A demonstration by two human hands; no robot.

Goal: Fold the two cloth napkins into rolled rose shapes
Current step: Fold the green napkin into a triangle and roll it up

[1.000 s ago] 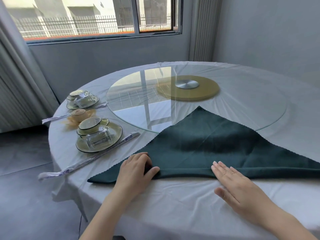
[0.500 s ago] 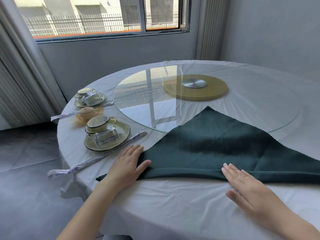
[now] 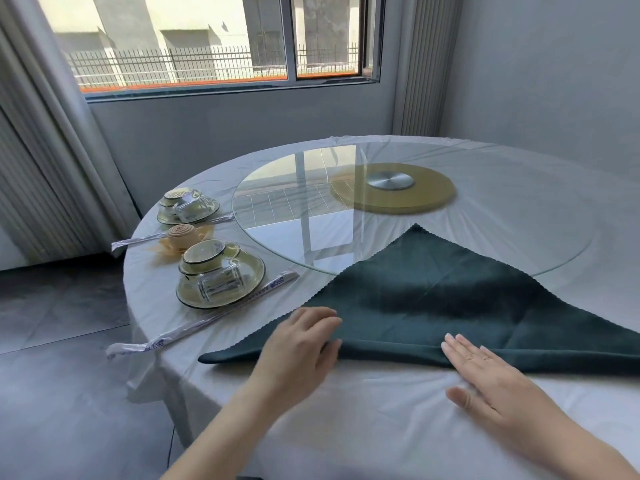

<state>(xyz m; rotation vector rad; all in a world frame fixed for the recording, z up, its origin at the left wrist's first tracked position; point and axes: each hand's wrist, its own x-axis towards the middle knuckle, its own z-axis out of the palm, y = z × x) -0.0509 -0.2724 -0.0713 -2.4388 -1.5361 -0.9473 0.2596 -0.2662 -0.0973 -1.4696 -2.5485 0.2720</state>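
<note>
A dark green napkin [image 3: 426, 299] lies folded into a triangle on the white tablecloth, its tip resting on the glass turntable and its folded edge nearest me. My left hand [image 3: 301, 344] rests on the folded edge near the left corner, fingers curled over it and thumb at the fold. My right hand [image 3: 485, 375] lies flat with fingers together, fingertips touching the folded edge further right. A beige napkin rolled into a rose shape [image 3: 181, 235] stands at the left between two place settings.
Two plates with upturned cups and glasses, the near setting [image 3: 220, 277] and the far setting [image 3: 187, 206], sit at the table's left, with wrapped chopsticks [image 3: 204, 322] beside them. A glass turntable [image 3: 519, 209] on a gold base covers the table's centre. The table edge drops off at left.
My left hand has slid right along the folded edge, and its fingers have curled over the cloth. The right hand stays flat at the fold. The camera view has shifted slightly.
</note>
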